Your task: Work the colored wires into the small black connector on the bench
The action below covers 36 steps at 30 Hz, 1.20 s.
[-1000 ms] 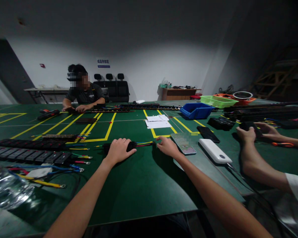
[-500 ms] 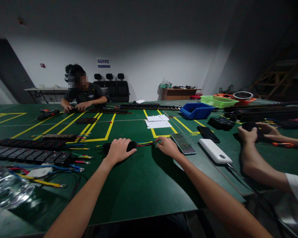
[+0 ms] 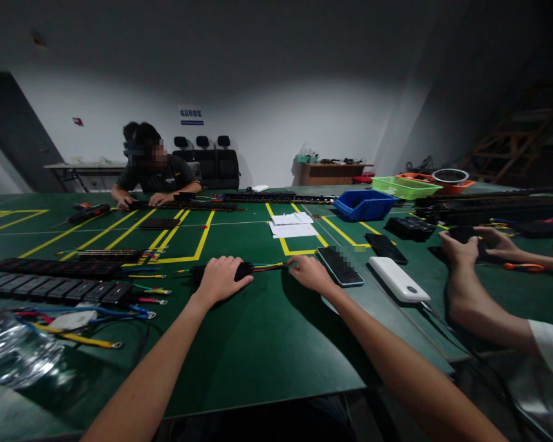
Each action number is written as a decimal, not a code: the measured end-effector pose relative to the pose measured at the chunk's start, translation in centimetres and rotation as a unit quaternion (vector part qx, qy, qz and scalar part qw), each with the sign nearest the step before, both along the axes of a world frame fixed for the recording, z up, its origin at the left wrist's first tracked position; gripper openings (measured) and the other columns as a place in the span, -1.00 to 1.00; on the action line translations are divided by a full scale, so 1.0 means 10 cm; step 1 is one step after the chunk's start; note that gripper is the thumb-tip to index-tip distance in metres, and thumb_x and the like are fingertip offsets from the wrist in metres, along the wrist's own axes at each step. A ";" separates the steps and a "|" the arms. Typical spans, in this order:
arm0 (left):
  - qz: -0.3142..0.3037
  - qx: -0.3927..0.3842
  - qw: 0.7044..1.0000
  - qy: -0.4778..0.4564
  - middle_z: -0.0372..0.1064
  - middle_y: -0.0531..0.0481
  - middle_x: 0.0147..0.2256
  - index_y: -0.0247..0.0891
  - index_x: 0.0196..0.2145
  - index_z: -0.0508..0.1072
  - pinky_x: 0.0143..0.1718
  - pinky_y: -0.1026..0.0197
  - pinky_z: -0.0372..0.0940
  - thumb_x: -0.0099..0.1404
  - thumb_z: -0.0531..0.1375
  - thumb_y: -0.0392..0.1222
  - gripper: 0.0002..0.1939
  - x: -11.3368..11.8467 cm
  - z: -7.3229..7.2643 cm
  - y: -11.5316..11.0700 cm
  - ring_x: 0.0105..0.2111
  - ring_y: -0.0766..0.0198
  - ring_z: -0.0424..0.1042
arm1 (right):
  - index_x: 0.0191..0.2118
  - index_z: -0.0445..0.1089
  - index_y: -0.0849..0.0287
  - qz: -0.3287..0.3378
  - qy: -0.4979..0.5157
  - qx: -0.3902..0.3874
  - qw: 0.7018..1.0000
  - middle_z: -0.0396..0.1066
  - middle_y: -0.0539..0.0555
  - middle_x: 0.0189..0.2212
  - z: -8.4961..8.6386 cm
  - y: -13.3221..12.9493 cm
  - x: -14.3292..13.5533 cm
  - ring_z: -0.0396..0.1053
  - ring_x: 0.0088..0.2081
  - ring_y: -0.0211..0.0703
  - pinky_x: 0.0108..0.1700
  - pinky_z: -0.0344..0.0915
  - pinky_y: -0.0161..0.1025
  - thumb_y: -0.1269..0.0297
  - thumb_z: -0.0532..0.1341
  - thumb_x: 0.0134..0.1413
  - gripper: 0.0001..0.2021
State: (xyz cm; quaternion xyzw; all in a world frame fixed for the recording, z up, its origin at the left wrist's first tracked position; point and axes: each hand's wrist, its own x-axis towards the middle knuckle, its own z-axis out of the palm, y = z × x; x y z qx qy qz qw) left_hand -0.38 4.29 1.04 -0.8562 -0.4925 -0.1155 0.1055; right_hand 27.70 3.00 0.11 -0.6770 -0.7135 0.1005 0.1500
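My left hand (image 3: 221, 279) lies over a black module (image 3: 244, 270) on the green table, its fingers wrapped round it and its thumb stretched to the right. Coloured wires (image 3: 266, 267), yellow, green, blue and red, run from the module's right end towards my right hand (image 3: 306, 272). The fingers of that hand are bent and pinched at the wires' far end. A short yellow-green wire (image 3: 183, 271) sticks out to the left of the module. A phone (image 3: 340, 267) lies just right of my right hand.
At left are rows of black modules (image 3: 59, 287) with ringed cables and clear plastic (image 3: 18, 353). To the right lie a white power bank (image 3: 399, 280), a dark phone (image 3: 386, 248) and a blue bin (image 3: 365, 205). A person's hands (image 3: 461, 248) work at far right; another person (image 3: 154, 166) sits opposite.
My hands have hardly moved; the fingers of my right hand have shifted slightly at the wire ends. The person opposite has lowered their head. The phone's screen has gone darker.
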 end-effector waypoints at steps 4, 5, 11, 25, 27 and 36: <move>-0.001 0.000 1.000 0.000 0.50 -0.19 -0.11 -0.21 -0.01 0.48 -0.17 0.02 0.23 0.36 0.02 0.36 -0.39 0.00 0.01 0.00 -0.14 -0.03 0.45 | 0.01 0.53 0.02 -0.002 0.009 0.004 1.000 0.57 0.07 -0.19 -0.01 0.00 0.00 0.48 -0.13 -0.07 -0.25 0.21 -0.31 0.32 0.14 0.16 -0.66; -0.001 0.001 1.000 0.002 0.50 -0.19 -0.11 -0.21 -0.02 0.48 -0.17 0.02 0.23 0.36 0.02 0.36 -0.39 0.01 0.01 -0.01 -0.15 -0.03 0.45 | 0.02 0.52 0.02 -0.003 0.011 0.006 1.000 0.57 0.07 -0.20 -0.02 0.00 0.00 0.48 -0.14 -0.06 -0.25 0.21 -0.30 0.32 0.14 0.16 -0.65; -0.002 0.000 1.000 0.001 0.50 -0.20 -0.09 -0.21 -0.01 0.47 -0.16 0.01 0.22 0.37 0.02 0.35 -0.40 0.01 0.02 -0.02 -0.13 -0.03 0.45 | 0.08 0.46 0.01 0.001 0.015 0.024 1.000 0.56 0.06 -0.21 -0.03 0.00 0.01 0.47 -0.19 -0.07 -0.30 0.16 -0.29 0.32 0.11 0.15 -0.60; -0.002 0.005 1.000 0.008 0.50 -0.19 -0.12 -0.22 -0.01 0.47 -0.17 0.04 0.22 0.36 0.03 0.34 -0.40 0.00 0.00 0.00 -0.14 -0.02 0.45 | 0.04 0.49 0.01 0.017 0.006 0.013 1.000 0.55 0.04 -0.26 -0.02 0.01 0.01 0.45 -0.23 -0.11 -0.30 0.11 -0.31 0.34 0.13 0.15 -0.64; 0.001 0.009 1.000 0.015 0.50 -0.19 -0.11 -0.23 -0.01 0.47 -0.18 0.04 0.21 0.36 0.03 0.34 -0.40 0.01 0.00 0.00 -0.14 -0.02 0.45 | 0.04 0.49 0.00 0.015 0.005 0.012 1.000 0.55 0.04 -0.27 -0.03 0.02 0.01 0.45 -0.23 -0.11 -0.30 0.12 -0.31 0.34 0.13 0.15 -0.63; -0.002 0.005 1.000 0.006 0.50 -0.18 -0.11 -0.21 -0.02 0.47 -0.18 0.04 0.21 0.36 0.02 0.35 -0.39 0.00 -0.01 0.01 -0.15 -0.02 0.44 | -0.03 0.53 0.04 0.027 0.014 0.011 0.999 0.55 0.05 -0.28 -0.05 0.02 0.02 0.46 -0.24 -0.12 -0.30 0.12 -0.30 0.34 0.15 0.16 -0.69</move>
